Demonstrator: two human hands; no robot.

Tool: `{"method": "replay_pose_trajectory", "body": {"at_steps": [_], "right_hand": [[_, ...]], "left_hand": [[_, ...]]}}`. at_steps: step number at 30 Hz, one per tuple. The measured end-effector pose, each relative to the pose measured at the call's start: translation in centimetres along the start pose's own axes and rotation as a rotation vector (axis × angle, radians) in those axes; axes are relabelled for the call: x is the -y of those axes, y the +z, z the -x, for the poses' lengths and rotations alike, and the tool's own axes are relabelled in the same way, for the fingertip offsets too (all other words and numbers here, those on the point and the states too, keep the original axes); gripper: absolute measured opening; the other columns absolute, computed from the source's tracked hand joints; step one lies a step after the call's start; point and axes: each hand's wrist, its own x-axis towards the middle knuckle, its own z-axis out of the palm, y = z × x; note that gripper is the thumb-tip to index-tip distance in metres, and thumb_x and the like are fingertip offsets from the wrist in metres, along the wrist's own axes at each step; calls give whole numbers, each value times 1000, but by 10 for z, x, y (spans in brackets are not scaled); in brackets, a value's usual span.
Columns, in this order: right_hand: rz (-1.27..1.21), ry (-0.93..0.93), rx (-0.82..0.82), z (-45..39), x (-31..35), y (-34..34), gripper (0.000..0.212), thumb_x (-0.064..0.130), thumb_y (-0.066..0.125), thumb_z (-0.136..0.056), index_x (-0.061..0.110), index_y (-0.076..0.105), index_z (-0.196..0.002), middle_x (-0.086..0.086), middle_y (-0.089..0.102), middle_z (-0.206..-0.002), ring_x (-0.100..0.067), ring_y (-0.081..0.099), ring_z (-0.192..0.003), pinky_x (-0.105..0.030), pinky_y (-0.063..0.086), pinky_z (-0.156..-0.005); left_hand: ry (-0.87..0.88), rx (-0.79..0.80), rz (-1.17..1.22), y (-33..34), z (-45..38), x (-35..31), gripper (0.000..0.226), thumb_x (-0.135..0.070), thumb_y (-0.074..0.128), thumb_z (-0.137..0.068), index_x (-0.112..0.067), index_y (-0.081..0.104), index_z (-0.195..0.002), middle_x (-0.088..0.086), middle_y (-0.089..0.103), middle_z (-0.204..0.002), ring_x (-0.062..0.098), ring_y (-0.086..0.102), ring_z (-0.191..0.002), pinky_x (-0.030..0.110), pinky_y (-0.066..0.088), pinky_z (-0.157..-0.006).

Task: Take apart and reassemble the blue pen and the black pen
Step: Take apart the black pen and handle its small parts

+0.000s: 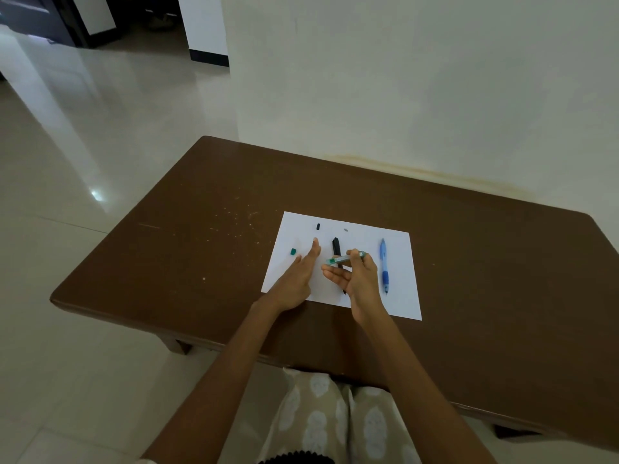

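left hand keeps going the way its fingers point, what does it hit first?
Likely the small black cap lying on the paper, just beyond the left hand. Its height above the sheet is unclear.

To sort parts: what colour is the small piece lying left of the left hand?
Green piece, head view.

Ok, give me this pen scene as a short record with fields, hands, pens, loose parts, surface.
surface: white paper sheet on a brown table
left hand: open, flat on the sheet, holding nothing
right hand: grips a green pen above the sheet
black pen: lying on the sheet, partly behind the right hand
blue pen: lying whole on the sheet, right of the hands
loose parts: green cap, small black piece, small grey piece
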Motion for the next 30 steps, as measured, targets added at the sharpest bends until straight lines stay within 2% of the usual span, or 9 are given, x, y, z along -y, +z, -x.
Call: {"method": "replay_pose_trajectory", "body": {"at_steps": [3,7,10,13,16,21,24,27,30], "right_hand": [[-31,9,2,0,0,-1,21,29,42,-98,16,46,-114,-13,64,-108,-27,68,-88,-27,56,-73],[-176,41,14,4,3,-1,25,25,45,-97,9,51,-115,-10,65,-102,-22,68,-85,-32,56,-81],[-411,147,89,3,10,4,26,18,52,-94,1,58,-112,-14,66,-100,-22,68,-85,-30,58,-75],[-499,271,153,1,14,16,19,15,57,-91,0,65,-98,-14,70,-88,-19,72,-72,-28,59,-68],[-446,337,196,-3,16,34,17,17,60,-89,1,66,-91,-11,70,-73,-14,68,-63,-22,59,-59],[-310,358,318,-9,19,57,22,24,57,-91,4,64,-97,-7,67,-74,-10,64,-58,-18,57,-60],[28,198,239,-17,14,64,34,33,44,-97,6,63,-108,-9,65,-93,-15,62,-77,-23,54,-73],[842,-287,46,-33,3,64,33,25,46,-97,5,61,-120,-13,63,-119,-22,62,-101,-27,49,-92],[1259,-469,166,-44,-5,67,35,23,52,-94,10,57,-127,-11,56,-132,-25,56,-117,-29,41,-103]], "left_hand": [[7,-40,115,-5,0,-6,73,2,34,-95,-27,-10,-146,-2,3,-159,20,6,-146,38,11,-118],[-55,-216,384,-25,6,-17,48,-17,36,-99,-22,24,-146,-4,16,-157,13,20,-142,28,17,-113],[-48,-365,611,-40,15,-21,43,-15,47,-96,-16,40,-139,-1,53,-135,0,52,-116,21,35,-102],[-5,-380,646,-53,20,-28,38,-4,54,-90,-13,54,-127,-1,64,-114,1,65,-93,7,47,-84],[28,-402,667,-63,21,-33,36,-5,61,-86,-13,60,-121,0,67,-107,13,66,-94,8,51,-76],[33,-547,708,-69,22,-29,24,-6,64,-84,-14,68,-106,5,70,-97,11,67,-86,15,54,-71],[-74,-734,712,-70,20,-24,16,-13,66,-83,-18,69,-98,-4,67,-90,13,66,-84,17,55,-69],[-193,-826,767,-73,20,-17,16,-18,68,-82,-15,68,-98,-2,68,-89,15,66,-87,21,56,-70],[-230,-791,732,-73,21,-8,25,-22,68,-82,-10,67,-104,4,70,-98,16,69,-89,28,58,-76]]}}
